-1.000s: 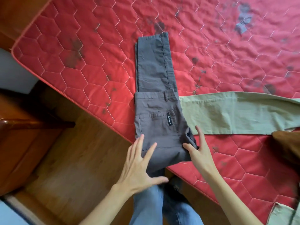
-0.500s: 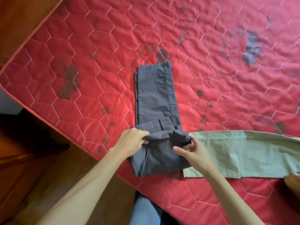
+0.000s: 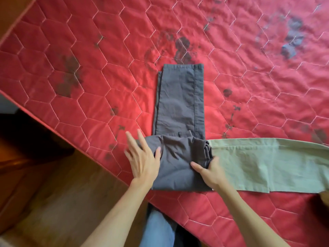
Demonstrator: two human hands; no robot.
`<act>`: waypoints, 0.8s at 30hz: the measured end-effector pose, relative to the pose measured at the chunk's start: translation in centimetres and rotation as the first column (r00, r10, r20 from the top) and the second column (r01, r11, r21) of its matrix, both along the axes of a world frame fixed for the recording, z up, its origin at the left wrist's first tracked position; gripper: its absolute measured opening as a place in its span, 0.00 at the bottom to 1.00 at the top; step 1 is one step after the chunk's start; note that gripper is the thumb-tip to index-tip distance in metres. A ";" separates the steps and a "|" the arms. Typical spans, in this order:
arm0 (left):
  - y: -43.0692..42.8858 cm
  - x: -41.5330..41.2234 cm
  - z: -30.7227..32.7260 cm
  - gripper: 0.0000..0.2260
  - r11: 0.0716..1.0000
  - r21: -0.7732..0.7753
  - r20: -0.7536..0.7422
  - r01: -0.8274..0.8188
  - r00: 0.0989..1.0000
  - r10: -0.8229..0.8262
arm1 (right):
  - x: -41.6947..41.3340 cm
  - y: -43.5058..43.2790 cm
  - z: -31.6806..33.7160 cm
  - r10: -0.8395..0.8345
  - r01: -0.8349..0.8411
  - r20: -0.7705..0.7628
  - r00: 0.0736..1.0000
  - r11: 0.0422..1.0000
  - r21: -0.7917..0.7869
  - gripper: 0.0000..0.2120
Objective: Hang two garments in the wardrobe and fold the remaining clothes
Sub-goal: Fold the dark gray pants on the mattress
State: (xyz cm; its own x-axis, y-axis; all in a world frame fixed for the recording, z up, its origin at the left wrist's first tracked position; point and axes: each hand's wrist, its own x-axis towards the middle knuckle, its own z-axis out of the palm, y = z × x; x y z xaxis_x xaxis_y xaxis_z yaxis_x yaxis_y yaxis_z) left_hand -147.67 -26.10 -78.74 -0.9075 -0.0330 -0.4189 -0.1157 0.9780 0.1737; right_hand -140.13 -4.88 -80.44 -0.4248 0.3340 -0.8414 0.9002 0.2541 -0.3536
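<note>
Grey trousers [image 3: 179,104] lie lengthwise on the red quilted mattress [image 3: 89,77], their near end folded over into a thick pad. My left hand [image 3: 142,157] lies flat with straight fingers on the left edge of that fold. My right hand [image 3: 208,172] presses on the fold's right side, thumb on the grey cloth, fingers toward the bunched edge. A pale green garment [image 3: 263,166] stretches flat from under the grey fold to the right edge of view.
The mattress edge runs diagonally from upper left to lower middle. Wooden floor [image 3: 53,202] lies below it, with dark wooden furniture [image 3: 21,139] at the left. My blue-jeaned legs [image 3: 156,229] stand against the mattress edge. A brown item [image 3: 324,197] peeks in at the right.
Both hands took the waist end of the grey trousers and folded it away from me over the legs. They have let go and now press flat on the fold.
</note>
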 end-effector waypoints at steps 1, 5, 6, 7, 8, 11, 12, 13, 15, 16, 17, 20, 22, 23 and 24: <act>-0.4 1.3 0.4 0.37 0.983 -0.013 -0.069 0.181 0.981 -0.182 | 0.9 -0.4 0.2 -0.006 0.005 -0.028 1.000 1.000 -0.028 0.34; -2.3 7.3 1.8 0.35 0.673 0.163 -0.159 0.721 0.692 -0.704 | 4.4 -1.2 0.5 -0.038 0.034 -0.043 0.998 0.996 -0.088 0.31; -2.9 8.6 2.2 0.39 0.626 0.168 -0.111 0.762 0.645 -0.756 | 5.0 -1.1 1.0 -0.050 0.046 -0.034 0.998 0.993 -0.113 0.25; -3.4 9.7 2.5 0.43 0.589 0.149 -0.062 0.794 0.602 -0.796 | 5.5 -0.9 1.4 -0.075 0.072 -0.014 0.997 0.985 -0.158 0.18; -3.9 10.8 2.8 0.45 0.551 0.119 -0.024 0.826 0.557 -0.830 | 6.1 -0.8 2.0 -0.105 0.104 0.006 0.994 0.972 -0.209 0.13; -4.0 13.0 4.0 0.46 0.490 0.028 0.107 0.871 0.485 -0.868 | 7.8 -0.4 4.0 -0.152 0.197 0.156 0.976 0.923 -0.329 0.12; -3.8 13.3 4.6 0.46 0.491 0.006 0.129 0.871 0.486 -0.864 | 8.3 -0.1 4.7 -0.151 0.217 0.202 0.968 0.909 -0.357 0.13; -3.5 13.5 5.3 0.44 0.503 0.014 0.132 0.864 0.497 -0.858 | 8.7 0.3 5.3 -0.145 0.234 0.249 0.958 0.897 -0.376 0.14; -2.5 12.9 7.6 0.34 0.512 0.069 0.125 0.857 0.501 -0.856 | 9.4 1.0 6.5 -0.122 0.246 0.310 0.943 0.883 -0.400 0.15; -1.9 12.1 8.6 0.29 0.518 0.105 0.151 0.849 0.501 -0.852 | 9.7 1.4 6.9 -0.125 0.257 0.322 0.938 0.877 -0.407 0.14; -1.3 11.1 9.5 0.25 0.525 0.143 0.190 0.839 0.497 -0.847 | 9.8 1.7 7.1 -0.151 0.277 0.320 0.935 0.875 -0.396 0.14; 0.5 6.5 11.6 0.13 0.589 0.283 0.303 0.757 0.512 -0.804 | 9.6 2.6 7.4 -0.335 0.388 0.208 0.919 0.862 -0.327 0.15; 1.8 2.9 11.7 0.10 0.616 0.314 0.346 0.723 0.517 -0.783 | 8.4 3.4 7.8 -0.521 0.512 0.059 0.852 0.802 -0.308 0.09; 2.4 1.1 11.4 0.10 0.612 0.315 0.337 0.726 0.517 -0.787 | 7.6 3.8 8.0 -0.580 0.546 -0.030 0.814 0.781 -0.304 0.09; 3.2 -0.6 11.0 0.11 0.619 0.320 0.324 0.718 0.531 -0.783 | 6.6 4.2 8.4 -0.590 0.536 -0.104 0.801 0.784 -0.314 0.12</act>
State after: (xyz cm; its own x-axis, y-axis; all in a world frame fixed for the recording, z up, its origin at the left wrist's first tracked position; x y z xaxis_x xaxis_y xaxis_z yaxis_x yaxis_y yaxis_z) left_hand -148.29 -22.92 -67.70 -0.3167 0.6641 -0.6772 0.5622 0.7065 0.4299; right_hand -133.53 -0.72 -72.05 -0.3856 0.3481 -0.8545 0.7628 -0.4008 -0.5075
